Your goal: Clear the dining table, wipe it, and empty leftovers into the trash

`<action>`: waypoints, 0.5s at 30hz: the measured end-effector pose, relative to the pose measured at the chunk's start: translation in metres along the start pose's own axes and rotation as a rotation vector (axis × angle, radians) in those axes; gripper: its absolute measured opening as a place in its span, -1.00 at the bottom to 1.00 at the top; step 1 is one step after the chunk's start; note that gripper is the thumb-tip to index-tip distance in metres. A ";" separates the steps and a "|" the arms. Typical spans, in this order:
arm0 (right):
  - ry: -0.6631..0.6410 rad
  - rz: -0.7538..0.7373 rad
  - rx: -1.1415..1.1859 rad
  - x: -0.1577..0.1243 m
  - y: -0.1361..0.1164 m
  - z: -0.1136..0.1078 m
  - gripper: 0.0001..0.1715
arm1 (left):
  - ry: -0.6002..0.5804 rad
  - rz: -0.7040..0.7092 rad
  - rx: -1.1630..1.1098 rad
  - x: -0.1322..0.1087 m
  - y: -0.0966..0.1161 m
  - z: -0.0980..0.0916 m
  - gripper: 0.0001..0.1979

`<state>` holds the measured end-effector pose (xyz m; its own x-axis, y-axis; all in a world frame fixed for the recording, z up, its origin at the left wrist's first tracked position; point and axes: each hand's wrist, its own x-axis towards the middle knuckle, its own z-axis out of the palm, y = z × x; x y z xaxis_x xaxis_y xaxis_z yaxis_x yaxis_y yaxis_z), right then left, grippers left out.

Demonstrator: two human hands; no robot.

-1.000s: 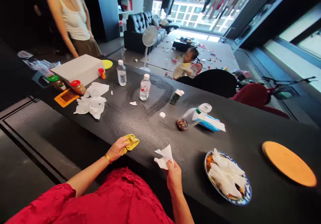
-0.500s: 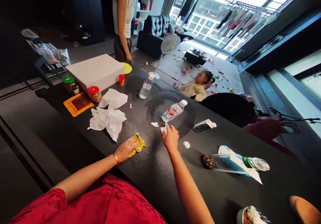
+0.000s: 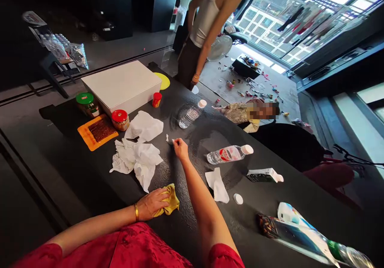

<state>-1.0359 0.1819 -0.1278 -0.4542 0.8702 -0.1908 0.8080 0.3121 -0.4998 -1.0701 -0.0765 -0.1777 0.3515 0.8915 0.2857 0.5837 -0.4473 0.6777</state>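
The left hand (image 3: 151,205) curls its fingers closed over a soft, light yellow cloth (image 3: 173,201); the right hand (image 3: 181,149) narrowly pinches a tiny, feather-light white paper scrap (image 3: 173,141) on the black desk (image 3: 237,216).

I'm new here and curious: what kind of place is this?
Probably someone's home, likely a flat: clothes hang outside the big window, toys lie scattered across the rug, and a long dark table holds food jars and a water bottle.
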 end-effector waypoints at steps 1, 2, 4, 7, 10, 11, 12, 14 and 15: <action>-0.017 -0.016 0.013 0.011 -0.010 0.005 -0.80 | -0.001 0.003 -0.003 0.001 0.000 0.001 -0.74; -0.033 -0.030 0.022 0.020 -0.018 0.009 -0.80 | -0.005 0.004 -0.004 0.002 -0.001 0.001 -0.74; -0.056 -0.049 0.041 0.030 -0.027 0.016 -0.81 | -0.027 0.008 -0.002 0.005 -0.001 0.001 -0.74; -0.080 -0.051 0.096 0.028 -0.025 0.017 -0.85 | -0.067 0.017 0.018 0.010 -0.002 -0.001 -0.73; -0.107 -0.008 0.192 0.007 -0.010 0.006 -0.91 | -0.086 0.021 0.046 0.014 -0.003 -0.005 -0.72; -0.115 0.015 0.233 -0.004 -0.003 0.000 -0.88 | -0.090 0.023 0.055 0.015 -0.003 -0.006 -0.72; -0.119 0.037 0.272 -0.016 0.003 -0.007 -0.82 | -0.091 0.022 0.065 0.015 -0.003 -0.007 -0.72; -0.117 0.084 0.410 -0.042 0.010 -0.022 -0.66 | -0.087 0.028 0.084 0.016 -0.002 -0.009 -0.71; -0.115 0.106 0.513 -0.055 0.009 -0.028 -0.60 | -0.081 0.033 0.090 0.016 -0.002 -0.010 -0.71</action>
<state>-0.9936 0.1475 -0.0982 -0.4412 0.8305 -0.3399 0.5776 -0.0270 -0.8159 -1.0724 -0.0607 -0.1676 0.4275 0.8693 0.2482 0.6331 -0.4838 0.6042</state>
